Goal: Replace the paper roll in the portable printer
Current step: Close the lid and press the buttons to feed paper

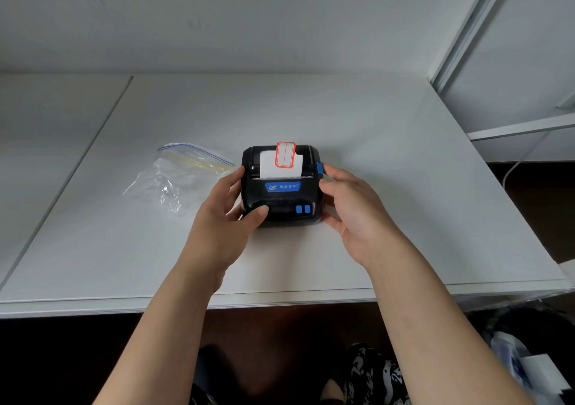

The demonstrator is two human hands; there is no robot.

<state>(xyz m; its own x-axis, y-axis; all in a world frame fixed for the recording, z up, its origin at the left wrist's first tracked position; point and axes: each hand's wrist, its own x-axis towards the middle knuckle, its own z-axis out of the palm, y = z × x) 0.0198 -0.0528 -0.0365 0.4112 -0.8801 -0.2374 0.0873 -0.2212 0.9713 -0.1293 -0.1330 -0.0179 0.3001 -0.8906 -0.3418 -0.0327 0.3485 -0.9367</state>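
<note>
Two hands: both of mine are reaching out over the white table [389, 143], one on each side of the little black printer [281, 201].
Plastic bag: a clear zip bag [177, 176] is lying flat on the table, just to the left of the printer and near my left hand. It is looking crinkly, with a blue line along its top.
Left hand: my left hand [222, 221] is wrapping around the printer's left side. My thumb is pressing on the front top corner and my fingers are curling against the side wall, so this hand is gripping the printer.
Printer: it is sitting flat on the table, in the middle, between my hands. White paper [280, 165] is sticking up out of its slot, and a sticker with a red edge [285, 155] is sitting on that paper. Two small blue buttons [303, 209] are showing at the front.
Right hand: my right hand [354, 215] is half open, cupping the right side. My fingertips are touching the side by the blue latch [319, 168].
</note>
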